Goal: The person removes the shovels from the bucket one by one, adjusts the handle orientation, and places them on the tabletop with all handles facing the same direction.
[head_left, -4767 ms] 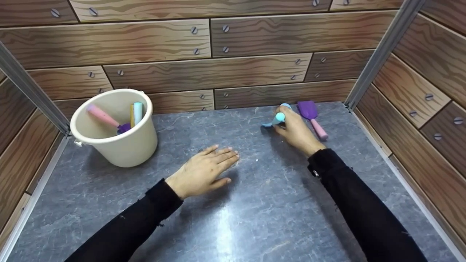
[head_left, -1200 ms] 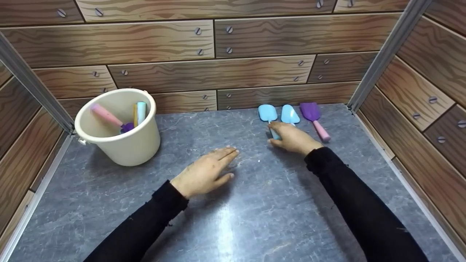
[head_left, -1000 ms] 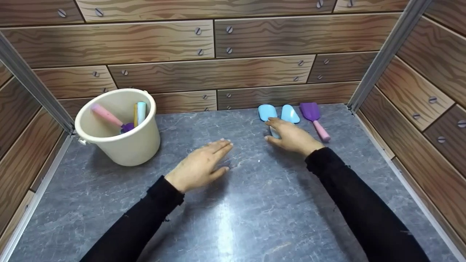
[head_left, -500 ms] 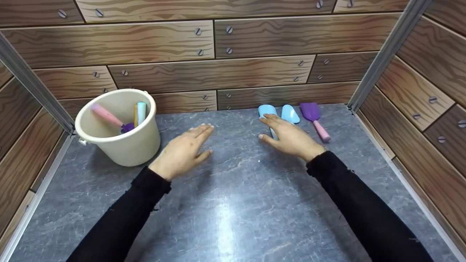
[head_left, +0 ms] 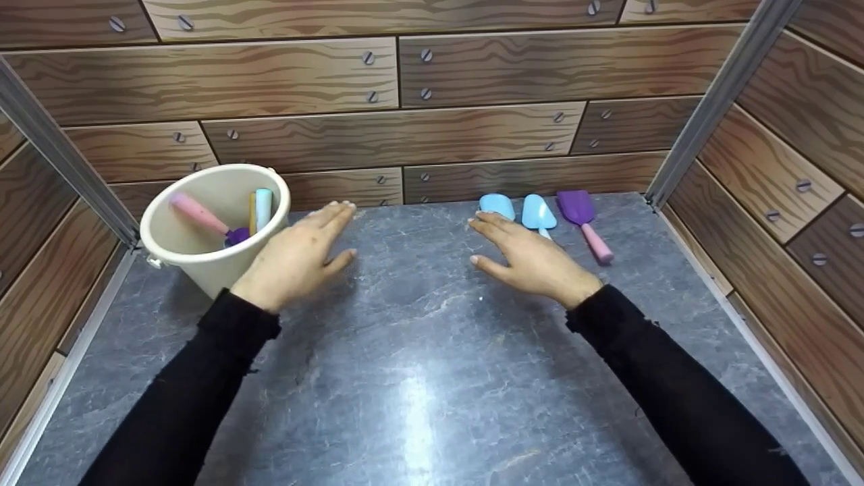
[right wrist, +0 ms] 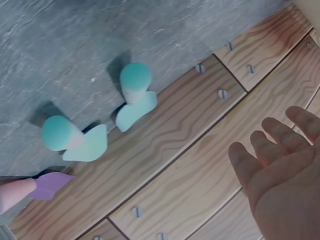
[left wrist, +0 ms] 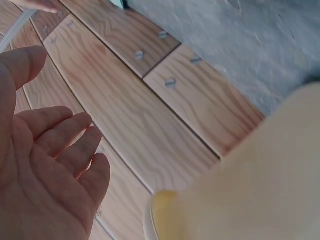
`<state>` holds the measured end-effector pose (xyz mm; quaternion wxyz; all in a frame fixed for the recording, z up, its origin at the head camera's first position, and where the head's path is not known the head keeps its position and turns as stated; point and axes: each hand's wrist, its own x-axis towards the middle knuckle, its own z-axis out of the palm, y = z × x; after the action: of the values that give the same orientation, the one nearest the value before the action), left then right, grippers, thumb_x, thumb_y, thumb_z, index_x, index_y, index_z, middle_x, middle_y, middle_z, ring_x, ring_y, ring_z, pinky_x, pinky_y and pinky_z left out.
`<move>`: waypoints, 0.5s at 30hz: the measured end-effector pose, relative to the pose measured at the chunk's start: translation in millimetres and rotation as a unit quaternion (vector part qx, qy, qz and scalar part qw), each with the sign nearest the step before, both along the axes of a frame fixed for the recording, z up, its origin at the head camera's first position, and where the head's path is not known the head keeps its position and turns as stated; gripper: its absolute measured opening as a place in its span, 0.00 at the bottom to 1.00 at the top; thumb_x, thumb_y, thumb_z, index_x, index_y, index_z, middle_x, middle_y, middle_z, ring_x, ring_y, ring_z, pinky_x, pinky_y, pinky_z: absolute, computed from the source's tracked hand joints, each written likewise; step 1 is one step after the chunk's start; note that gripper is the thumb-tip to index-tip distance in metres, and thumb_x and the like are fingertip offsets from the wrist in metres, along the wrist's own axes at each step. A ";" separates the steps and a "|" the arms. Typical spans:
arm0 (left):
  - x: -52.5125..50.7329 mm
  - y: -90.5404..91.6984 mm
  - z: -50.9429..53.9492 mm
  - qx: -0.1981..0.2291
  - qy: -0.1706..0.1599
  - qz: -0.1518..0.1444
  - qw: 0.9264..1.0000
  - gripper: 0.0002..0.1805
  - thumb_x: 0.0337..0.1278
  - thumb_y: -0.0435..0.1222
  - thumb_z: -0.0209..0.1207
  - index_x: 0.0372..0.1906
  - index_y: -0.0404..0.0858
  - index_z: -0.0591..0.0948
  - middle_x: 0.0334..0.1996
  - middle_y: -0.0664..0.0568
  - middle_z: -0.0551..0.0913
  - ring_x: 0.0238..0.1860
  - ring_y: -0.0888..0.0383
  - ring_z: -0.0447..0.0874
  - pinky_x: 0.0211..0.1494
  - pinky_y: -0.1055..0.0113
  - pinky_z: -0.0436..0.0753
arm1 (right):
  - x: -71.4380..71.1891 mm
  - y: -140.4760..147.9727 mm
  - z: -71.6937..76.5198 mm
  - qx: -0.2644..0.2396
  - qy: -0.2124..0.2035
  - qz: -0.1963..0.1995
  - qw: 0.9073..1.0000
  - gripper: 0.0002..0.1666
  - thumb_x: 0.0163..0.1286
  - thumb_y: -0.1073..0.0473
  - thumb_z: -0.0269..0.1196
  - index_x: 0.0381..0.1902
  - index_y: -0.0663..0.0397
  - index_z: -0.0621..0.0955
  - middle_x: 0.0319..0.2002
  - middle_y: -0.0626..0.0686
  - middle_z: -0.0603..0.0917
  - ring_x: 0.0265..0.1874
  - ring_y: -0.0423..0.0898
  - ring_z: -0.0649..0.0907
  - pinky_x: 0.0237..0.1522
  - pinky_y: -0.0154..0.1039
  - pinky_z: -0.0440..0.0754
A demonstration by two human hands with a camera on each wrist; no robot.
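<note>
My left hand [head_left: 297, 253] hovers beside the cream bucket [head_left: 212, 266], fingers extended and holding nothing; it covers part of the bucket's right side. Out in the bucket stand a pink handle [head_left: 197, 211], a light-blue handle [head_left: 263, 206] and a yellow one. My right hand [head_left: 533, 260] is spread above a light-blue toy shovel [head_left: 496, 204], hiding its handle. In the right wrist view that hand is apart from the tools. To the right lie a light-blue trowel [head_left: 538, 212] and a purple shovel [head_left: 576, 206] with a pink handle.
Wood-patterned walls [head_left: 304, 74] close off the back and both sides, with metal posts [head_left: 709, 101] in the corners. The grey marbled tabletop [head_left: 432, 337] spreads between and in front of the hands.
Earlier my right hand held a light-blue shovel; it now lies in the row, released, and the hand has spread. My left hand has moved left and forward to the bucket.
</note>
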<state>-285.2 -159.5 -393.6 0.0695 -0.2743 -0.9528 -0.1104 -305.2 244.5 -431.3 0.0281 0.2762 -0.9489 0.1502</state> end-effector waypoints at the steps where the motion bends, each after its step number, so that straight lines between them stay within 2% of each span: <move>1: 0.0 -2.9 2.2 0.000 0.002 0.001 1.000 0.43 0.91 0.48 0.62 0.94 0.31 0.62 0.93 0.36 0.67 0.94 0.36 0.66 0.99 0.39 0.65 | 1.4 -1.2 0.9 0.003 0.002 0.002 1.000 0.47 0.92 0.35 0.62 0.94 0.52 0.67 0.94 0.61 0.66 0.94 0.63 0.69 0.94 0.67 0.71; 6: 1.3 -17.1 14.4 0.000 0.002 0.012 1.000 0.43 0.92 0.48 0.61 0.94 0.31 0.62 0.93 0.34 0.67 0.94 0.35 0.66 0.99 0.37 0.66 | 7.4 -7.3 4.5 0.010 0.008 0.015 1.000 0.47 0.91 0.35 0.62 0.94 0.53 0.66 0.95 0.61 0.65 0.95 0.64 0.67 0.95 0.67 0.67; 11: -1.1 -32.9 26.6 -0.012 -0.018 0.039 0.999 0.44 0.93 0.50 0.59 0.96 0.34 0.59 0.94 0.33 0.64 0.95 0.34 0.64 0.97 0.33 0.67 | 11.2 -12.7 5.5 0.012 0.012 0.027 0.999 0.47 0.91 0.36 0.63 0.94 0.55 0.67 0.94 0.62 0.66 0.95 0.64 0.67 0.96 0.66 0.67; 15: -4.8 -45.8 32.5 -0.017 -0.026 0.050 0.998 0.44 0.93 0.49 0.59 0.95 0.32 0.59 0.94 0.33 0.63 0.94 0.32 0.64 0.96 0.31 0.67 | 14.8 -15.6 5.9 0.010 0.012 0.035 0.999 0.47 0.91 0.38 0.65 0.94 0.55 0.67 0.94 0.62 0.66 0.94 0.64 0.67 0.96 0.66 0.67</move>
<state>-289.9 -205.4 -361.1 0.0452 -0.2242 -0.9686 -0.0977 -290.4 229.0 -425.4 0.0316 0.3110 -0.9399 0.1377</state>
